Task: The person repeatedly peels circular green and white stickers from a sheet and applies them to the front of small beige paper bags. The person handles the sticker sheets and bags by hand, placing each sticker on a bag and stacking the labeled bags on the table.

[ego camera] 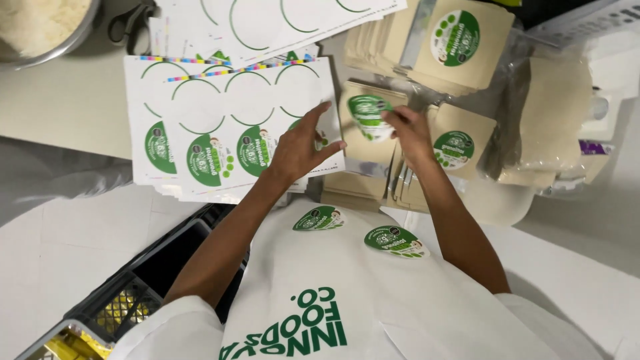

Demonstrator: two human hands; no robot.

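Right hand (408,131) pinching green sticker (368,116) onto pouch (363,150); left hand (301,148) open, pressing sticker sheet (220,120). Sticker's thin, floppy, tacky: probably best gripping edges.

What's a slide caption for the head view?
Right hand presses a green sticker onto a kraft pouch; left hand rests on the sticker sheet.

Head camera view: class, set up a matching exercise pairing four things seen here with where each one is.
Things:
1. left hand
2. right hand
3. metal bowl
4. two loose green stickers

Places:
A. top left corner of the table
B. stuck on the white apron
C. on the sticker sheet
D. at the green label on a tan pouch

Pairs: 1-C, 2-D, 3-A, 4-B
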